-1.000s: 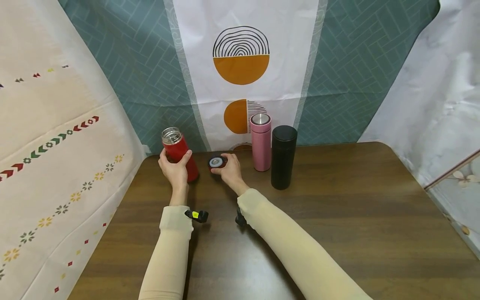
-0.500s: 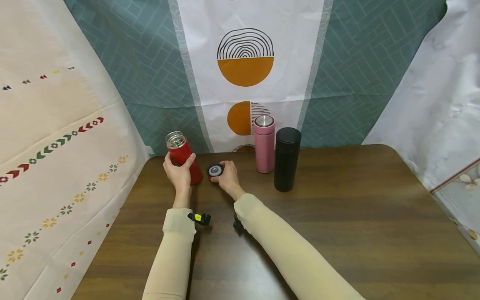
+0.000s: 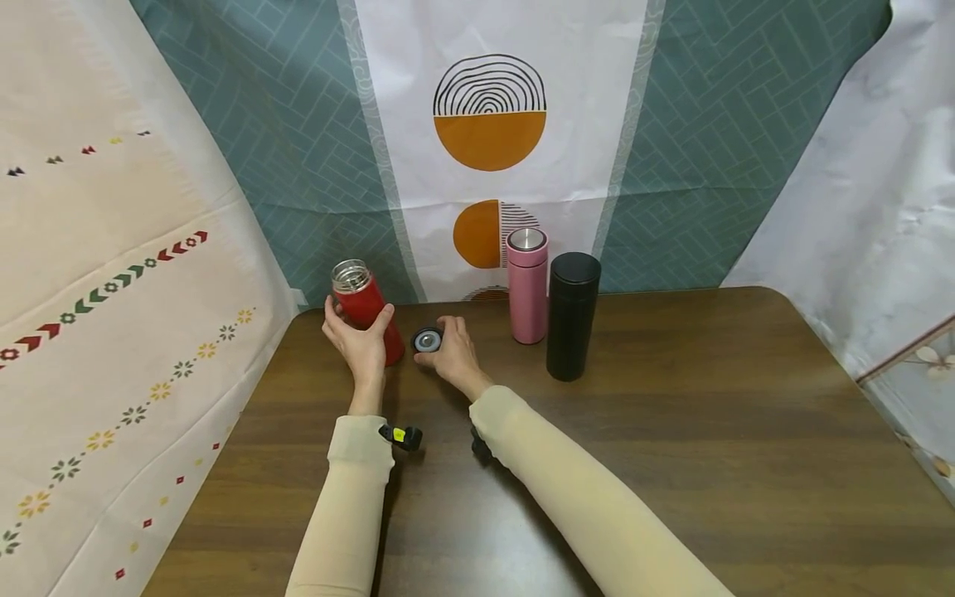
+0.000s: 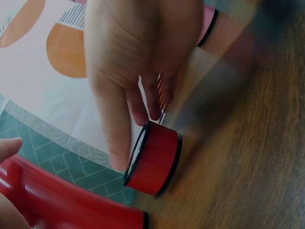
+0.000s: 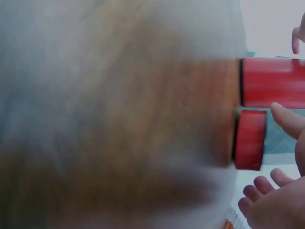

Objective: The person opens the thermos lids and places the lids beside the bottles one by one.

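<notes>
Lid (image 3: 427, 340) nearer red bottle (image 3: 365, 308) — rightward, pink flask (image 3: 528, 290), black flask (image 3: 572, 319)

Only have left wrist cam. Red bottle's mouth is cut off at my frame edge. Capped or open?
Observer: Open. Head view shows the bare, shiny metallic mouth of the red bottle.
Operator: Red cap is side-on for me. What's on its upper face?
Observer: A pale disc inside a dark ring, per the head view.
Operator: Barely any pink bottle in my frame. Lid on?
Observer: Yes, head view shows a lid with a silver top on it.
</notes>
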The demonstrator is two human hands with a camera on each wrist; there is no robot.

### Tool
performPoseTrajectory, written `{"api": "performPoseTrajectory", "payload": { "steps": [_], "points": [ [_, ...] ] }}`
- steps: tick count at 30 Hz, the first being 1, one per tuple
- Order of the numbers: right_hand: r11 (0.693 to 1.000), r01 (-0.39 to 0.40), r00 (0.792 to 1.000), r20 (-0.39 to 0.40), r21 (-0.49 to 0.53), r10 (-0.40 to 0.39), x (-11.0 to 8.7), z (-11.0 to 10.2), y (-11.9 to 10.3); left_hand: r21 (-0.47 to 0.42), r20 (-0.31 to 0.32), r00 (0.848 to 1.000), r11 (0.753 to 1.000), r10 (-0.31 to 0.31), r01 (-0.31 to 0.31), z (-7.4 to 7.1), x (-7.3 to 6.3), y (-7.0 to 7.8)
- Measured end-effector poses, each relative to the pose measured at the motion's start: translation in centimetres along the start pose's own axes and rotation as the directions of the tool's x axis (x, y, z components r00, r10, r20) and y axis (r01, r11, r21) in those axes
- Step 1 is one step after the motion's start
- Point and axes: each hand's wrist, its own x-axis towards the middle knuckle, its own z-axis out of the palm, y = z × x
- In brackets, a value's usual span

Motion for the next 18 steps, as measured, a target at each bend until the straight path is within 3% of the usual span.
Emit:
{"api": "performPoseTrajectory", "payload": {
  "steps": [11, 13, 18],
  "points": [
    [0.984, 0.12, 0.992, 0.022, 0.13, -0.124, -0.5, -3.6, -1.3, -0.021, -0.052, 0.984, 0.985, 0.172, -0.173, 0.1, -0.4, 0.9],
    [0.981, 0.159, 0.987, 0.02, 0.116, -0.162, -0.8, -4.1, -1.5, -0.018, -0.09, 0.97, 0.974, 0.224, -0.226, 0.0, -0.5, 1.1],
    [0.959, 0.265, 0.964, -0.005, 0.099, -0.266, -1.7, -5.8, -2.6, -0.06, -0.159, 0.917, 0.923, 0.367, -0.38, 0.1, -1.5, 3.0]
  ]
}}
